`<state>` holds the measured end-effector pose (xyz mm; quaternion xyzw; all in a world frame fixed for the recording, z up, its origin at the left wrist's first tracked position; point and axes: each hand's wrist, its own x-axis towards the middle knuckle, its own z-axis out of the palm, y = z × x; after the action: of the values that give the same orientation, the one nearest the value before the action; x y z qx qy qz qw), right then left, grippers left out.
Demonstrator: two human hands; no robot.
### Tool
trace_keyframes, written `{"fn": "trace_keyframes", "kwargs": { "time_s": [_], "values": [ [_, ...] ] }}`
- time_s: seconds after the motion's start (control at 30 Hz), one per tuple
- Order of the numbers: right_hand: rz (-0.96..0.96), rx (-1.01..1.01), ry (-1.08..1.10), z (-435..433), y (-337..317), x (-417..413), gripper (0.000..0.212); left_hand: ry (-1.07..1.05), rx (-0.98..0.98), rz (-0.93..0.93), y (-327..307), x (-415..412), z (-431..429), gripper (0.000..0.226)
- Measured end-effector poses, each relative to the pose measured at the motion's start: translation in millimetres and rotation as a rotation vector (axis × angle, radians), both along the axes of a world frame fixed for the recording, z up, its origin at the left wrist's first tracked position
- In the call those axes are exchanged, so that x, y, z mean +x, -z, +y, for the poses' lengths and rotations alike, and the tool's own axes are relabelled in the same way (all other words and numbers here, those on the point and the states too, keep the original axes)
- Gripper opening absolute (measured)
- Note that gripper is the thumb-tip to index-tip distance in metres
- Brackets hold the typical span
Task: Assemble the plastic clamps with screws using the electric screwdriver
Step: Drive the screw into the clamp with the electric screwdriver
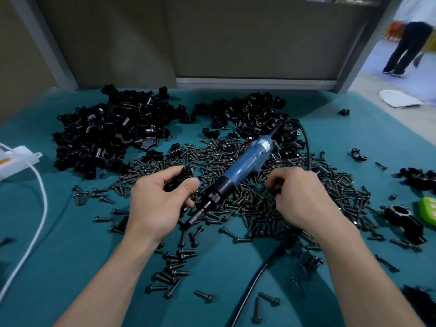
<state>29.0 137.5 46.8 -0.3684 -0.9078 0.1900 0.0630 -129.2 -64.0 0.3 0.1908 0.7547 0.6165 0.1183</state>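
Loose screws [174, 271] lie nearest. L hand [153, 204]: thumb & fingers curled round clamp [181, 179], light, stiff plastic, prob. best gripped by flanks. R hand [299, 197]: fingers curled in screw pile, pinch unclear. Btw fingertips: screwdriver [243, 166], idle.

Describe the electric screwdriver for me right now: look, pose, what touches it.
The electric screwdriver lies unheld on the heap of screws, between the left hand, which grips a black clamp, and the right hand. Its blue plastic-looking body carries a pale label; a black collar and dark bit point toward the near left. A black cord leaves the far end and loops right.
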Motion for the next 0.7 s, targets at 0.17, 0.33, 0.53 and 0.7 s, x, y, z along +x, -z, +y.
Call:
{"fn": "trace_keyframes", "kwargs": {
  "time_s": [0.17, 0.33, 0.53, 0.7],
  "values": [
    [-0.060, 0.015, 0.094, 20.0, -6.0, 14.0, 0.052, -0.028, 0.006, -0.021, -5.7, 1.6, -3.1, 0.055],
    [0.226, -0.033, -0.006, 9.3, -13.8, -3.6, 0.068, -0.073, 0.067, -0.039, -11.1, 1.8, -4.9, 0.054],
    [-0.078, 0.330, -0.702, -23.0, -5.9, -64.9, 0.047, -0.115, 0.081, -0.040, -14.7, -0.1, -5.8, 0.075],
    [-0.036, 0.395, -0.644, -5.3, -8.8, -52.9, 0.027, -0.113, 0.105, -0.059, -11.9, -4.0, -8.8, 0.057]
  ]
}}
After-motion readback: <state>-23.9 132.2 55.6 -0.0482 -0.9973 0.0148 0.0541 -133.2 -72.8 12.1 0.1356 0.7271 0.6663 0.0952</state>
